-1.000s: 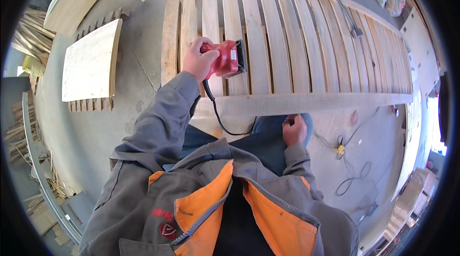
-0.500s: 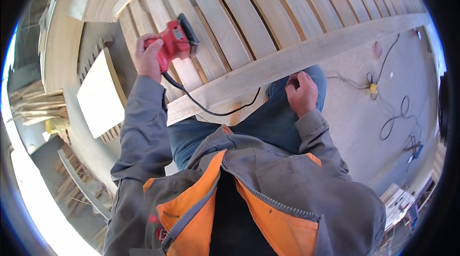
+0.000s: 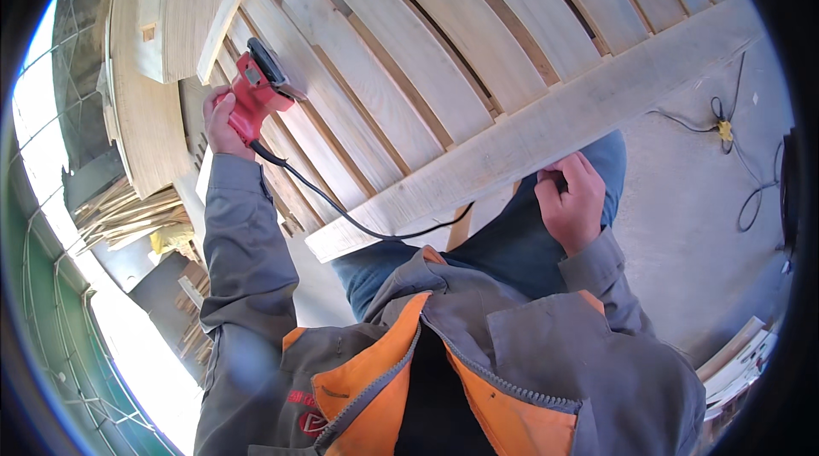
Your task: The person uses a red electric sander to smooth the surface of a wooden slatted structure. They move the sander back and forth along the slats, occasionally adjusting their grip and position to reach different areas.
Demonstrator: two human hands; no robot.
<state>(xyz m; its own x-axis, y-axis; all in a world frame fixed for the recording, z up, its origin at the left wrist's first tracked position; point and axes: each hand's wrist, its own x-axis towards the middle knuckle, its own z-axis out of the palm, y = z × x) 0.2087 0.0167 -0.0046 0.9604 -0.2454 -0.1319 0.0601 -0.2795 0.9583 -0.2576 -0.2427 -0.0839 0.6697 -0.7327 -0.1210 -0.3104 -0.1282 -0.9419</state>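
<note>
Far left, piled offcuts (image 3: 132, 213); then left grip (image 3: 220, 125) wrapped round sander (image 3: 252, 100), probably rigid, fairly heavy, best held by its body, on or just over slats (image 3: 431, 72); beside rail (image 3: 529, 139), right grip (image 3: 572, 202) curled, contents unclear.

A head-worn fisheye looks steeply down and forward over an open gray jacket (image 3: 546, 341), very near at the bottom — the slatted wooden frame (image 3: 456, 106) reaching the upper rim, its edges bowed.

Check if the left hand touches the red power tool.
Touching: the head view shows the left hand closed around one end of the red power tool.
</note>
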